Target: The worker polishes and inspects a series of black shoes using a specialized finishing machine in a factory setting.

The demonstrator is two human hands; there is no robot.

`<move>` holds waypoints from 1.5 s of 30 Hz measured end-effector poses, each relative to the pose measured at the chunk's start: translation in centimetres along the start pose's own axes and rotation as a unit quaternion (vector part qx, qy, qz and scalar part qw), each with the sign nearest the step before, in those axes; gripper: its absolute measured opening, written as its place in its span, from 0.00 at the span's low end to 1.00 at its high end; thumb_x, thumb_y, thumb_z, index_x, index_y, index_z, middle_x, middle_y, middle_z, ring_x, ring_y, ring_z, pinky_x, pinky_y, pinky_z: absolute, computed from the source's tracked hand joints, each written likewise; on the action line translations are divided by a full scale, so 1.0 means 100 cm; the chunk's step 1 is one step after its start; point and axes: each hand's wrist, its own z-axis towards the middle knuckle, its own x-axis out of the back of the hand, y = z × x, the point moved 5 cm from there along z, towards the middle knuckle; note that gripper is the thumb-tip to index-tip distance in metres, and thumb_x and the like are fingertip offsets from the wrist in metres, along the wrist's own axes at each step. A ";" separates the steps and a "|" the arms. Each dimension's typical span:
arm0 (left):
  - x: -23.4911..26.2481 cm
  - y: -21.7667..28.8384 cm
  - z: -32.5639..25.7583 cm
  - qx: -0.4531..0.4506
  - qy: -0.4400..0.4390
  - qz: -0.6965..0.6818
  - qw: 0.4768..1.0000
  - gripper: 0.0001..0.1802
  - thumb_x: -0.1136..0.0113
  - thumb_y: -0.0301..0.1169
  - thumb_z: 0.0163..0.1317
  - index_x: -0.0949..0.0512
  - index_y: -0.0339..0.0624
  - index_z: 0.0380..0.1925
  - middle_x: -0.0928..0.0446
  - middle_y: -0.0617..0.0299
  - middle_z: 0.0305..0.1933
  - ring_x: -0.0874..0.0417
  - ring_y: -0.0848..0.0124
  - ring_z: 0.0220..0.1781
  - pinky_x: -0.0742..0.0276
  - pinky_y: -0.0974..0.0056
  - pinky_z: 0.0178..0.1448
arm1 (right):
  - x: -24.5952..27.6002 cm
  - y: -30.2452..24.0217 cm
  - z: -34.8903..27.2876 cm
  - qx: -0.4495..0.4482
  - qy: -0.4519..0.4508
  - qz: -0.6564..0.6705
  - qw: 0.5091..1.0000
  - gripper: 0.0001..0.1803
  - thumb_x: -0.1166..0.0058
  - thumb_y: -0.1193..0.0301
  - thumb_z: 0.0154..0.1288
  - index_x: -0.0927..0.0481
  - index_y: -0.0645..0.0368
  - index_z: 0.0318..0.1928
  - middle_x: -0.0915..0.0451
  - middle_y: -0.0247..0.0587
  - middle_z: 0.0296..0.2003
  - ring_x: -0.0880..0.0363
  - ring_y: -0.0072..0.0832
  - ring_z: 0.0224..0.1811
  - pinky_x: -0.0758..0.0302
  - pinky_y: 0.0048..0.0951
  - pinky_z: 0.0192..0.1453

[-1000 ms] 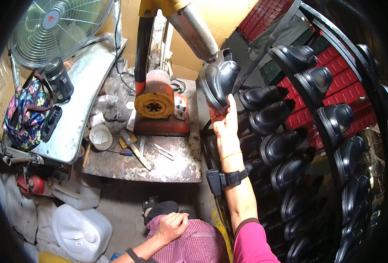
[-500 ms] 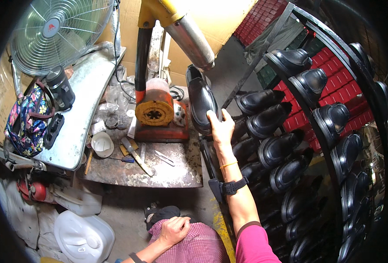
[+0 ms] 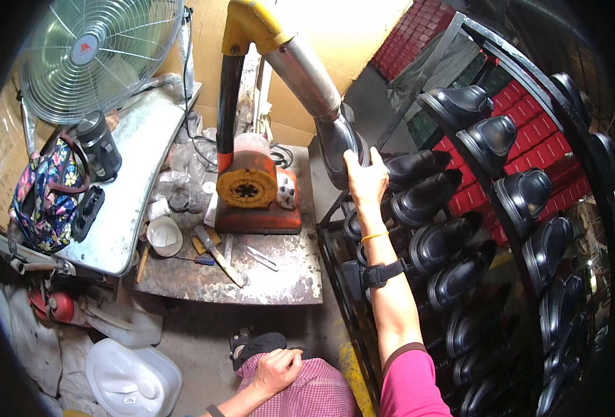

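My right hand [image 3: 368, 179] grips a glossy black leather shoe [image 3: 333, 149] by its lower end, thumb and fingers on either side. The shoe's upper end sits right by the mouth of a metal tube [image 3: 309, 76], overlapping it in view; whether they touch I cannot tell. That tube slants down from a yellow elbow [image 3: 255, 24] on an orange machine [image 3: 259, 221]. Down on my lap, my left hand [image 3: 278, 370] rests with curled fingers on pink checked cloth [image 3: 311, 389], apparently holding nothing.
A rack [image 3: 453, 28] carrying several black shoes [image 3: 438, 240] stands close along my right forearm. On the worn bench [image 3: 286, 288] lie a knife [image 3: 220, 257], tweezers [image 3: 262, 258] and a white cup [image 3: 163, 235]. A fan [image 3: 85, 52] and flowered bag [image 3: 47, 198] are at left.
My right hand has carried the shoe slightly to the right, and the shoe's upper end now meets the tube's mouth in view. My left hand has stayed on my lap.
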 end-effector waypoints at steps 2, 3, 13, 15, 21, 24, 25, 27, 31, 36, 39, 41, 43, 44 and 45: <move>0.002 0.001 0.002 0.004 -0.001 0.000 1.000 0.04 0.45 0.23 0.50 0.22 0.36 0.22 0.22 0.56 0.22 0.21 0.64 0.22 0.26 0.65 0.26 | -0.002 -0.004 0.003 0.000 -0.002 0.007 1.000 0.39 0.41 0.53 0.46 0.31 0.72 0.53 0.28 0.64 0.49 0.29 0.47 0.54 0.35 0.35 0.59; 0.002 0.001 0.003 0.003 0.000 0.000 1.000 0.04 0.45 0.23 0.50 0.22 0.36 0.22 0.22 0.56 0.22 0.21 0.64 0.22 0.26 0.65 0.26 | -0.003 -0.006 0.004 0.000 -0.004 0.013 1.000 0.39 0.41 0.53 0.46 0.31 0.72 0.52 0.28 0.64 0.49 0.29 0.47 0.54 0.35 0.35 0.59; 0.005 0.006 0.000 0.003 0.008 -0.010 1.000 0.04 0.46 0.24 0.51 0.22 0.36 0.22 0.22 0.55 0.21 0.21 0.63 0.22 0.27 0.64 0.26 | 0.000 -0.012 -0.018 0.071 0.000 -0.032 0.997 0.37 0.44 0.53 0.47 0.31 0.70 0.53 0.24 0.66 0.35 0.23 0.53 0.40 0.28 0.40 0.47; 0.007 0.009 -0.003 0.005 0.012 -0.012 1.000 0.05 0.46 0.24 0.51 0.22 0.36 0.22 0.22 0.55 0.21 0.22 0.62 0.22 0.27 0.64 0.26 | 0.012 -0.010 -0.034 0.093 0.015 -0.038 0.995 0.37 0.43 0.54 0.48 0.31 0.70 0.53 0.23 0.65 0.32 0.22 0.51 0.37 0.27 0.40 0.44; 0.013 0.010 -0.014 0.006 0.026 -0.019 0.999 0.05 0.47 0.24 0.52 0.22 0.37 0.23 0.22 0.55 0.22 0.21 0.62 0.23 0.26 0.63 0.27 | 0.065 0.029 -0.136 0.050 -0.023 0.143 0.988 0.35 0.38 0.66 0.50 0.35 0.69 0.57 0.20 0.52 0.31 0.24 0.22 0.31 0.26 0.26 0.39; 0.009 -0.004 -0.025 0.093 -0.001 -0.106 0.990 0.07 0.47 0.28 0.56 0.22 0.36 0.29 0.21 0.55 0.26 0.20 0.65 0.25 0.25 0.65 0.29 | 0.102 0.049 -0.195 0.020 -0.091 0.252 0.963 0.34 0.42 0.78 0.53 0.40 0.69 0.60 0.24 0.48 0.46 0.26 0.25 0.45 0.31 0.25 0.53; 0.006 -0.012 -0.030 0.173 -0.021 -0.184 0.967 0.09 0.48 0.31 0.60 0.22 0.36 0.33 0.20 0.55 0.28 0.19 0.67 0.27 0.24 0.65 0.30 | 0.115 0.053 -0.214 0.006 -0.113 0.264 0.958 0.35 0.43 0.80 0.53 0.41 0.69 0.61 0.26 0.48 0.49 0.27 0.26 0.48 0.32 0.25 0.55; 0.000 -0.038 -0.032 0.295 -0.040 -0.386 0.873 0.21 0.55 0.44 0.65 0.28 0.39 0.48 0.21 0.55 0.43 0.18 0.66 0.36 0.22 0.66 0.35 | 0.136 0.063 -0.245 -0.091 -0.179 0.363 0.910 0.36 0.44 0.82 0.53 0.43 0.68 0.62 0.31 0.47 0.55 0.31 0.27 0.54 0.38 0.26 0.61; 0.035 -0.023 0.006 0.386 0.062 -0.640 0.661 0.37 0.70 0.61 0.62 0.42 0.46 0.61 0.33 0.58 0.58 0.27 0.63 0.54 0.25 0.59 0.50 | 0.176 0.090 -0.297 -0.224 -0.334 0.454 0.795 0.37 0.41 0.78 0.50 0.41 0.68 0.61 0.32 0.45 0.56 0.32 0.30 0.57 0.41 0.28 0.64; 0.051 -0.003 -0.013 0.321 0.004 -0.579 0.750 0.31 0.60 0.56 0.63 0.38 0.47 0.58 0.30 0.62 0.54 0.27 0.69 0.51 0.28 0.58 0.52 | 0.200 0.102 -0.345 -0.336 -0.392 0.453 0.727 0.43 0.34 0.70 0.44 0.41 0.66 0.61 0.34 0.43 0.57 0.34 0.31 0.59 0.40 0.31 0.64; 0.054 0.009 -0.025 0.320 0.049 -0.548 0.771 0.31 0.55 0.54 0.62 0.39 0.46 0.58 0.31 0.61 0.55 0.29 0.68 0.54 0.31 0.57 0.55 | 0.213 0.098 -0.354 -0.277 -0.364 0.444 0.770 0.42 0.35 0.76 0.44 0.40 0.67 0.61 0.31 0.45 0.55 0.31 0.31 0.56 0.39 0.30 0.63; 0.061 0.009 -0.031 0.319 0.097 -0.515 0.790 0.32 0.53 0.54 0.61 0.40 0.45 0.59 0.33 0.59 0.56 0.31 0.65 0.58 0.35 0.55 0.59 | 0.225 0.089 -0.356 -0.266 -0.327 0.410 0.809 0.39 0.35 0.79 0.43 0.37 0.67 0.59 0.27 0.44 0.51 0.28 0.30 0.52 0.35 0.28 0.60; 0.093 0.021 -0.032 0.115 0.259 -0.233 0.930 0.37 0.48 0.52 0.58 0.42 0.43 0.61 0.41 0.53 0.63 0.42 0.60 0.66 0.46 0.52 0.66 | 0.239 0.075 -0.356 -0.244 -0.312 0.354 0.847 0.38 0.36 0.81 0.44 0.36 0.67 0.59 0.26 0.44 0.49 0.27 0.28 0.50 0.34 0.26 0.59; 0.103 0.027 -0.035 0.054 0.176 -0.168 0.968 0.39 0.43 0.50 0.55 0.42 0.41 0.62 0.50 0.47 0.67 0.54 0.55 0.71 0.57 0.51 0.69 | 0.246 0.071 -0.356 -0.232 -0.315 0.327 0.860 0.38 0.36 0.83 0.43 0.35 0.67 0.58 0.26 0.44 0.49 0.26 0.27 0.49 0.33 0.26 0.58; 0.107 0.037 -0.037 0.004 0.126 -0.067 0.990 0.41 0.38 0.49 0.50 0.39 0.42 0.60 0.51 0.44 0.67 0.55 0.50 0.70 0.57 0.50 0.69 | 0.252 0.067 -0.356 -0.217 -0.322 0.297 0.872 0.38 0.36 0.83 0.43 0.35 0.66 0.58 0.26 0.44 0.49 0.26 0.27 0.49 0.32 0.26 0.57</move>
